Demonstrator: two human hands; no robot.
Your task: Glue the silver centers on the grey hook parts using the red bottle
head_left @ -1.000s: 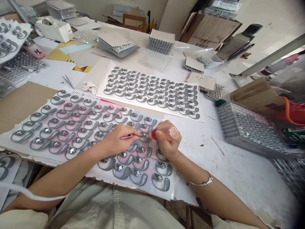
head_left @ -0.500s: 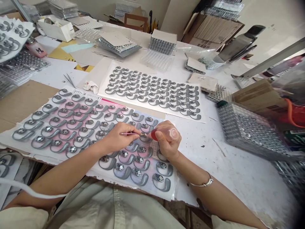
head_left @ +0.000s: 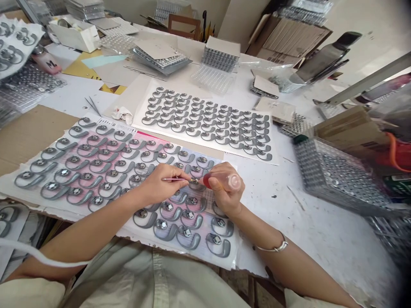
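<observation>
My left hand [head_left: 159, 185] is closed on thin pink tweezers [head_left: 176, 179], whose tip rests on a small round stud [head_left: 194, 181] atop a grey curved piece. My right hand [head_left: 225, 191] is wrapped round a small clear bottle with a red nozzle [head_left: 207, 181], the nozzle pointing at the same stud. Both hands hover over a near sheet [head_left: 41, 194] covered with several rows of grey curved pieces, each carrying a shiny stud. A silver bracelet [head_left: 275, 247] circles my right wrist.
A second sheet of grey pieces [head_left: 209, 120] lies further back. A tray of studs [head_left: 334, 175] stands at the right, more stacked trays [head_left: 219, 56] at the back. Spare tweezers [head_left: 90, 105] and crumpled tissue [head_left: 122, 114] lie at the left. Cardboard [head_left: 28, 136] lies at the left.
Both hands stay in nearly the same place on the stud; only the view has shifted slightly.
</observation>
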